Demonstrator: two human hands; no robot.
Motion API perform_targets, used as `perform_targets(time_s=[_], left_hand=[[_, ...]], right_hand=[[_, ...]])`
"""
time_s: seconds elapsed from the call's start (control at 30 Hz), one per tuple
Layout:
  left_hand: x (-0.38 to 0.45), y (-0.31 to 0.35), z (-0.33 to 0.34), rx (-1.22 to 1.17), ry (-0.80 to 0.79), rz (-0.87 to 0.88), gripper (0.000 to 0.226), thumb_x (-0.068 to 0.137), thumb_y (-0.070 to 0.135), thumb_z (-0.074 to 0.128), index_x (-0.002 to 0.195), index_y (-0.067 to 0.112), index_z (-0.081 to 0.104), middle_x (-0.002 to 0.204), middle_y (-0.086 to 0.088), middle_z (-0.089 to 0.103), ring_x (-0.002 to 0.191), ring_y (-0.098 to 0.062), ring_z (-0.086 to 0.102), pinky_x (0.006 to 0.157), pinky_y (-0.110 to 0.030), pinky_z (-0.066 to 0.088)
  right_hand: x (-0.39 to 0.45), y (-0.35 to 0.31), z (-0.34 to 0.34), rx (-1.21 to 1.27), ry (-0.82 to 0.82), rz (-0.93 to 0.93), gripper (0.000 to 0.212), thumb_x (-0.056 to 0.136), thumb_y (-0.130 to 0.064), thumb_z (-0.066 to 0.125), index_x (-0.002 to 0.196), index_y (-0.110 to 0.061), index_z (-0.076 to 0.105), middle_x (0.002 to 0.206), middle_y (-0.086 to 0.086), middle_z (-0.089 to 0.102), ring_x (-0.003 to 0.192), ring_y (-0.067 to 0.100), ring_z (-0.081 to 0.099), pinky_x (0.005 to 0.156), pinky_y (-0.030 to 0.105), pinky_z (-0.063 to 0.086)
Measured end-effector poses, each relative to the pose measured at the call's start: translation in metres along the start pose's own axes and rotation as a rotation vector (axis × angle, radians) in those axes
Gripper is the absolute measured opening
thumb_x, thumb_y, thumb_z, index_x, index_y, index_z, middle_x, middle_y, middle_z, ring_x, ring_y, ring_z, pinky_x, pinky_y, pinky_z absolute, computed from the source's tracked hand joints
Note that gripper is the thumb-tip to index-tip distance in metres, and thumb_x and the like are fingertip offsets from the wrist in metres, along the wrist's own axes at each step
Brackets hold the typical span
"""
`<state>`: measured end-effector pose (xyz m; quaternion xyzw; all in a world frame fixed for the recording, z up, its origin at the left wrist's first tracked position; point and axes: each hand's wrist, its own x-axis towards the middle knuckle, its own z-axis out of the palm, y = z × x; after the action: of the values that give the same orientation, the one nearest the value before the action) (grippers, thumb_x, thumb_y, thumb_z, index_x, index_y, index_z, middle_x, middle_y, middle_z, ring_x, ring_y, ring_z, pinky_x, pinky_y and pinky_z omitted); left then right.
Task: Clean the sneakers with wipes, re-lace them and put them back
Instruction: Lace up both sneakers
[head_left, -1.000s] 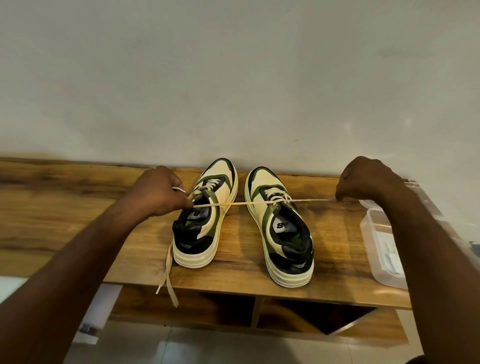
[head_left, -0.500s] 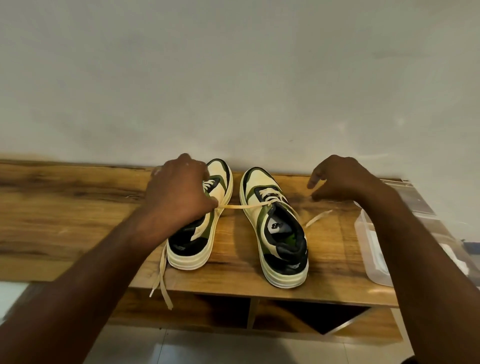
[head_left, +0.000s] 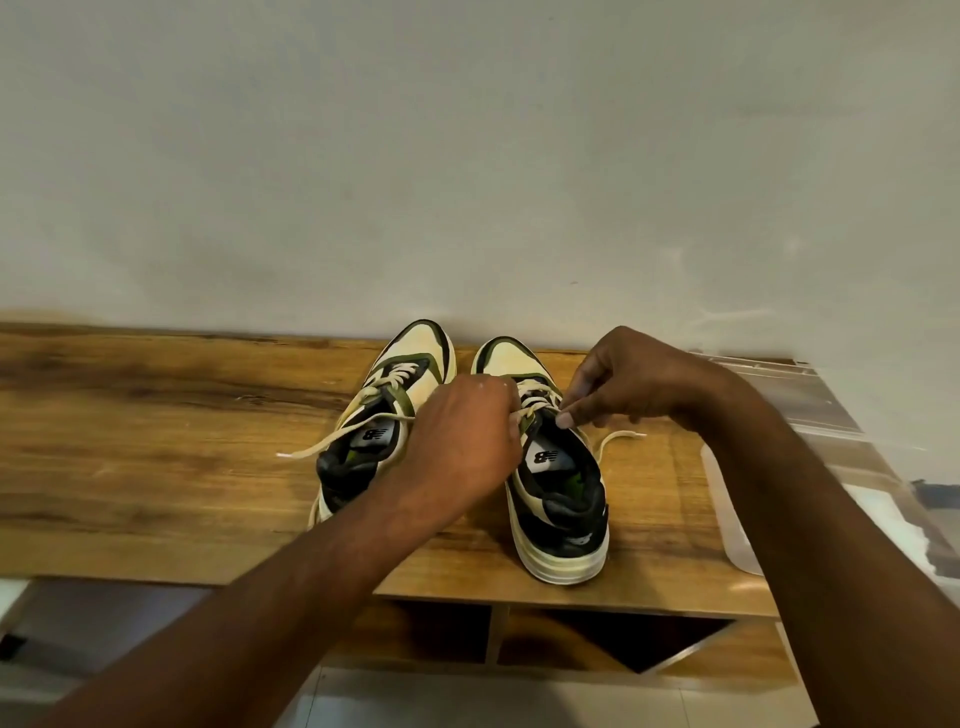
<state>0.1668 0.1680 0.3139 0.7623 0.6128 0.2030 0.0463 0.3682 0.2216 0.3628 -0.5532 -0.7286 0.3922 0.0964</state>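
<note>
Two cream, green and black sneakers stand side by side on the wooden shelf top (head_left: 156, 441), toes to the wall. My left hand (head_left: 465, 441) lies over the gap between them and grips the cream lace (head_left: 527, 413) of the right sneaker (head_left: 558, 499) at its upper eyelets. My right hand (head_left: 618, 384) pinches the same lace just right of the tongue. One loose end of that lace (head_left: 618, 439) trails to the right on the wood. The left sneaker (head_left: 384, 415) has its own lace end (head_left: 322, 447) lying out to the left.
A clear plastic container (head_left: 737, 519) sits at the right end of the shelf top, partly behind my right forearm. Open cubbies (head_left: 597, 639) show under the front edge. A plain wall rises right behind the shoes.
Both hands have come together over the right sneaker's eyelets; the lace that was stretched taut between them has gone slack, and its right end now lies on the wood.
</note>
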Motion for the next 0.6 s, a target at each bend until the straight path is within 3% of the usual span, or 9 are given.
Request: perform_targets(time_s=[0.17,0.3,0.43,0.6], left_hand=[[0.0,0.0,0.003,-0.119,0.002,-0.115,0.007,0.095,0.026,0.07,0.091,0.026,0.075,0.086,0.005,0.074,0.081,-0.015,0.067,0.076,-0.031,0.054],[0.003,-0.003,-0.002,-0.228,-0.07,-0.205,0.009,0.096,0.022,0.074,0.088,0.023,0.077,0.078,0.011,0.069,0.074,-0.005,0.062,0.069,-0.023,0.05],[0.005,-0.009,-0.007,-0.234,-0.12,-0.187,0.008,0.094,0.025,0.077,0.089,0.022,0.082,0.086,0.006,0.077,0.084,-0.011,0.069,0.082,-0.032,0.056],[0.006,-0.015,-0.008,-0.17,-0.151,-0.178,0.009,0.092,0.029,0.079,0.086,0.022,0.082,0.082,0.006,0.076,0.081,-0.009,0.068,0.081,-0.032,0.057]], right_hand=[[0.002,0.004,-0.001,0.031,-0.005,0.011,0.019,0.075,-0.021,0.092,0.085,-0.008,0.081,0.072,0.004,0.077,0.062,0.009,0.067,0.049,0.024,0.042],[0.003,0.007,-0.002,-0.006,-0.025,-0.003,0.011,0.084,-0.017,0.086,0.087,-0.008,0.08,0.072,0.004,0.075,0.061,0.009,0.064,0.048,0.023,0.043],[0.003,0.01,-0.002,-0.006,-0.009,0.001,0.008,0.088,-0.013,0.082,0.09,-0.006,0.078,0.076,0.009,0.077,0.06,0.013,0.064,0.045,0.021,0.041],[0.007,0.015,-0.001,-0.039,-0.005,0.016,0.006,0.086,-0.012,0.084,0.086,-0.007,0.079,0.069,0.007,0.073,0.053,0.012,0.057,0.048,0.026,0.041]])
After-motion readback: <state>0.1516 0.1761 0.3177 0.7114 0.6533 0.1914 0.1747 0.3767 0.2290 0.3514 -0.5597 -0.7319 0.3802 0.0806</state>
